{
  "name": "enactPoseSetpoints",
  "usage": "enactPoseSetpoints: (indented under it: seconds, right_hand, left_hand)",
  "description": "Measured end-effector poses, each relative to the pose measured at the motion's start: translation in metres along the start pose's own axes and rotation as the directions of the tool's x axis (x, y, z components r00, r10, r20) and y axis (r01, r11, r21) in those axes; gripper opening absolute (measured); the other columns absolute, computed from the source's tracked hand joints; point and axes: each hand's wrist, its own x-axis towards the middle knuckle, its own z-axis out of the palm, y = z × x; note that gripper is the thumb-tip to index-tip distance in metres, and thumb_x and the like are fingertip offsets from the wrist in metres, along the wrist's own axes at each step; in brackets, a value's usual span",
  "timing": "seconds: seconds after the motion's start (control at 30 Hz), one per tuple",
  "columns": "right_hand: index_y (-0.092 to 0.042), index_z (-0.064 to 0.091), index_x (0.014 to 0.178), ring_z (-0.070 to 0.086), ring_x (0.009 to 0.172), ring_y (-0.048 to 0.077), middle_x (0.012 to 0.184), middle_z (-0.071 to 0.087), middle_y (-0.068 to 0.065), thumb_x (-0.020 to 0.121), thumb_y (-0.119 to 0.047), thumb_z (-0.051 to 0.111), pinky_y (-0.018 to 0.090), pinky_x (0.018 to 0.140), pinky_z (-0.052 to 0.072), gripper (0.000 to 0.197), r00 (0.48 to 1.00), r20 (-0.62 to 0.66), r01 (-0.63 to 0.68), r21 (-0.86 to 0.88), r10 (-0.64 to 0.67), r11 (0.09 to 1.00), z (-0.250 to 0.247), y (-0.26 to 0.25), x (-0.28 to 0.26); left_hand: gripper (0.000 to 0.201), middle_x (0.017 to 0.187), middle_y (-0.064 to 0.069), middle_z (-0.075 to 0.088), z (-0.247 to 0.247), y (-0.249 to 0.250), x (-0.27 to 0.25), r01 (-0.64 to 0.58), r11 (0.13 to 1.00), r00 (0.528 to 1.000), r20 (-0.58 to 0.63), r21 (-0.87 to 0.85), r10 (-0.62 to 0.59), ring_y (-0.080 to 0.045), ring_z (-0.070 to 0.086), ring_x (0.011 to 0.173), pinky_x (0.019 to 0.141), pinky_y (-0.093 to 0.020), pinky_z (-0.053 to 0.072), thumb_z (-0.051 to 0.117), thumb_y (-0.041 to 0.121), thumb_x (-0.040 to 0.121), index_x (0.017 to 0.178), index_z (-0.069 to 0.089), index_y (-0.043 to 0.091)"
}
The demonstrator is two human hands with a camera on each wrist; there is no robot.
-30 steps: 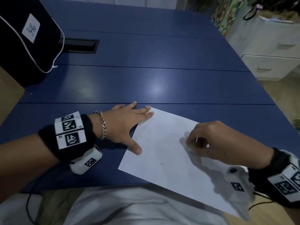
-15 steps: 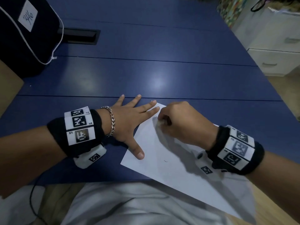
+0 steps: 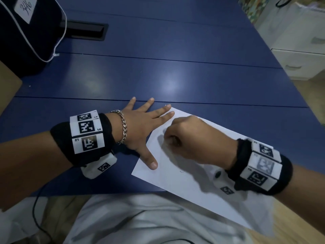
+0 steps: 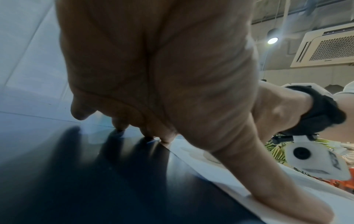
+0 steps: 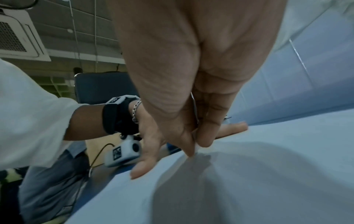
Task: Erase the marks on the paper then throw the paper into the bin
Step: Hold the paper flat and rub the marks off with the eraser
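We cannot make out the eraser (image 5: pixel 195 145) clearly: only a sliver of something white shows between the pinching thumb and fingers (image 5: pixel 207 136) of our right hand (image 3: pixel 195 138) in the right wrist view, and from the head view the knuckles hide it entirely. Any marks under that hand are hidden; one tiny dark mark (image 3: pixel 181 171) shows on the paper (image 3: pixel 175 175) nearer the desk's near edge. The paper's near right corner runs past the near edge of the desk (image 3: pixel 175 71) and over our lap. No bin shows in any view.

Our right hand is curled into a loose fist, knuckles up, fingertips pressed down onto the paper's far left part. Our left hand (image 3: pixel 139 124) lies flat with fingers spread and straight, gripping nothing: the thumb (image 3: pixel 151 161) presses the paper's left edge, two fingertips reach its far corner, and the remaining fingers rest on the bare blue desk.

The paper lies slanted at the desk's near edge, right under both hands. A dark bag (image 3: pixel 26 32) with a white label sits at the far left corner.
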Motion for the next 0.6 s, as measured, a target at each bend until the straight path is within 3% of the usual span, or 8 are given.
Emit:
enactPoseSetpoints:
  seconds: [0.13,0.2,0.27,0.33,0.47,0.6]
  right_hand:
    - [-0.014,0.062,0.075,0.053,0.067,0.023,0.074,0.058,0.001,0.086,-0.016,0.059,0.04,0.064,0.048,0.012,0.98,-0.109,-0.169,-0.027,0.166,0.985,-0.011,0.031,0.007]
    - [-0.014,0.057,0.072,0.052,0.066,0.024,0.073,0.056,0.0,0.084,-0.014,0.058,0.04,0.064,0.047,0.013,0.988,-0.105,-0.12,-0.036,0.116,0.992,-0.006,0.017,0.005]
    - [-0.018,0.054,0.072,0.053,0.068,0.026,0.076,0.055,0.0,0.086,-0.014,0.058,0.04,0.065,0.047,0.015,1.0,-0.016,-0.025,0.007,0.025,1.0,0.003,-0.005,-0.001]
    - [-0.022,0.051,0.072,0.051,0.069,0.025,0.075,0.05,-0.003,0.088,-0.015,0.059,0.039,0.067,0.047,0.019,0.999,0.038,-0.017,0.021,0.016,1.0,0.0,-0.006,-0.002]
    - [-0.017,0.067,0.082,0.055,0.07,0.023,0.076,0.06,-0.003,0.088,-0.018,0.064,0.038,0.067,0.049,0.007,0.989,-0.077,-0.127,0.002,0.126,0.992,-0.01,0.029,0.008]
    - [-0.015,0.066,0.078,0.056,0.069,0.023,0.074,0.062,0.002,0.088,-0.019,0.065,0.039,0.064,0.048,0.01,0.978,-0.127,-0.166,0.029,0.168,0.986,-0.006,0.032,0.011]
  left_hand:
    - [0.161,0.161,0.026,-0.042,-0.001,0.001,0.0,0.008,1.0,1.0,0.002,0.02,-0.008,-0.031,-0.034,0.155,0.118,-0.078,-0.007,0.063,0.106,0.042,0.153,-0.038,0.045]
    - [0.161,0.161,0.026,-0.042,-0.001,0.001,0.0,0.008,1.0,1.0,0.006,0.024,-0.008,-0.031,-0.034,0.155,0.118,-0.077,-0.007,0.063,0.105,0.043,0.153,-0.038,0.044]
    - [0.162,0.161,0.026,-0.042,-0.001,0.001,0.0,0.006,1.0,1.0,0.007,0.026,-0.006,-0.031,-0.033,0.155,0.119,-0.077,-0.007,0.063,0.105,0.042,0.154,-0.037,0.044]
    - [0.162,0.161,0.026,-0.042,-0.001,0.001,0.001,0.007,1.0,1.0,0.002,0.025,-0.007,-0.031,-0.033,0.155,0.119,-0.077,-0.007,0.063,0.105,0.042,0.154,-0.036,0.044]
    - [0.16,0.163,0.024,-0.04,0.0,0.0,0.003,0.003,1.0,1.0,-0.012,0.026,-0.002,-0.03,-0.032,0.156,0.119,-0.076,-0.007,0.061,0.106,0.044,0.156,-0.035,0.042]
    - [0.15,0.168,0.02,-0.033,-0.009,-0.011,0.002,0.003,1.0,0.998,-0.064,0.014,-0.002,-0.031,-0.028,0.157,0.122,-0.074,-0.004,0.061,0.102,0.055,0.162,-0.023,0.04]
